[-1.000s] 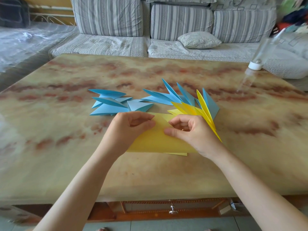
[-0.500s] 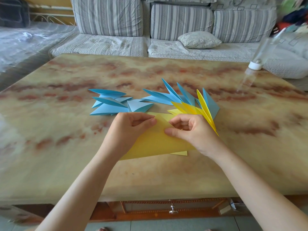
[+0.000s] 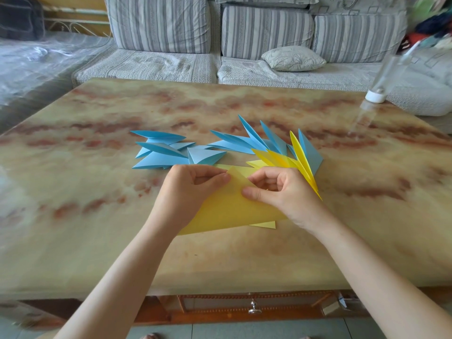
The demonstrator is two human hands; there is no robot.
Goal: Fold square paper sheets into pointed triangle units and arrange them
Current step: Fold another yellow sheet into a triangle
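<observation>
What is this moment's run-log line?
step: fold yellow sheet | left hand: pinches sheet corner | right hand: pinches sheet | blue units: beyond left hand | fan: beyond right hand

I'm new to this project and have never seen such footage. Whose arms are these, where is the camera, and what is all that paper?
No machine here: these are a person's bare arms, seen by a wide-angle camera worn on their head, looking forward and down. The left hand and right hand both pinch a yellow sheet, its top corner raised. It rests on a marbled table, with a second sheet peeking out beneath. Behind the hands lie finished folded points: a loose blue pile on the left, a fan of blue and yellow ones on the right. A clear bottle stands far right; a striped sofa is beyond.
</observation>
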